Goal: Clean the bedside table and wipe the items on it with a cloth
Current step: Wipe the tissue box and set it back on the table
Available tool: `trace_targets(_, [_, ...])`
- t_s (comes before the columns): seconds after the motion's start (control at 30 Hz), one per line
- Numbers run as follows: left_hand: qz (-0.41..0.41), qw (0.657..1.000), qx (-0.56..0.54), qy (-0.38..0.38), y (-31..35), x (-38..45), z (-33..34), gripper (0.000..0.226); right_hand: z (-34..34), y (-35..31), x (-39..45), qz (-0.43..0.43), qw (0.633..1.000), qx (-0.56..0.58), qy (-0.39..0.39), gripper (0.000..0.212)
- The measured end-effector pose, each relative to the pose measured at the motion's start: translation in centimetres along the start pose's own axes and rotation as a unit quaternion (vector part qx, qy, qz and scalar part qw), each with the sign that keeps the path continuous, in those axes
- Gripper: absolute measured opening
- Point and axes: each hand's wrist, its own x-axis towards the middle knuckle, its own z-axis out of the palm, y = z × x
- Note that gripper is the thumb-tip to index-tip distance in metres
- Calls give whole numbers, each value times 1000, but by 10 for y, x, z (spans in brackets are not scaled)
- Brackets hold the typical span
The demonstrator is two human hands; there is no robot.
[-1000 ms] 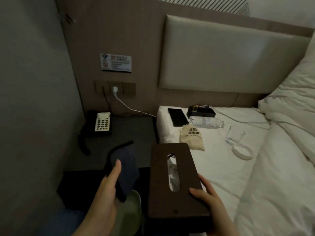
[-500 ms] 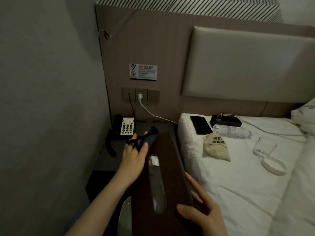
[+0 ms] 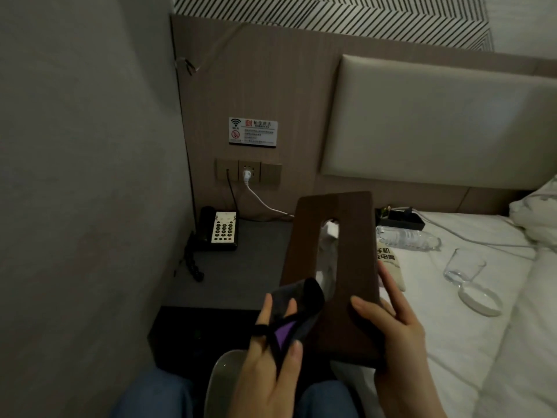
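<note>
A dark brown wooden tissue box (image 3: 355,236) is held up and tilted over the edge of the bed, its slot showing white tissue. My right hand (image 3: 394,330) grips its near right end, thumb on top. My left hand (image 3: 271,351) holds a dark cloth (image 3: 298,303) with a purple patch and presses it against the box's near left edge. The grey bedside table (image 3: 241,267) lies behind, with a black telephone (image 3: 218,229) at its back left corner.
On the white bed lie a plastic water bottle (image 3: 407,238), a beige pouch (image 3: 390,263), a black tray (image 3: 401,220), a glass (image 3: 464,265) and a round coaster (image 3: 480,300). Wall sockets (image 3: 248,171) with a white cable sit above the table. A grey wall stands close on the left.
The box has swung up and to the right, towards the bed. My left hand has drawn the cloth from the box's far end back to its near left edge.
</note>
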Motion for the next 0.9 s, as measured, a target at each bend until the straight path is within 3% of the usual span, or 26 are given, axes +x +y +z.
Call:
trace_targets(0.1, [-6,1000,15,7,11,9,0,69,0,-3,-4,7,1000,-9,-21,82])
trace_targets(0.23, [-1,1000,14,2,29,47,-13,43,4,3,-20,31,995,-41,-85,91])
trace_targets(0.4, [-111,993,-49,-6,26,76,-41,29,2,13,-33,70,990,-38,-118,91])
trace_targets(0.6, [-117,992,-20,-28,20,37,-22,25,9,7,-9,66,997,5,-50,85])
trace_targets(0.7, [-149,988,-26,5,15,21,-15,37,14,-1,0,40,999,25,-4,92])
trace_targets(0.77, [-150,986,-76,24,17,17,-14,44,15,-2,0,36,999,32,10,95])
trace_targets(0.83, [-156,974,-160,39,25,21,-15,36,17,1,-2,34,999,31,23,94])
trace_targets(0.9, [-199,941,-263,80,30,24,-15,43,20,5,-3,23,998,36,34,99])
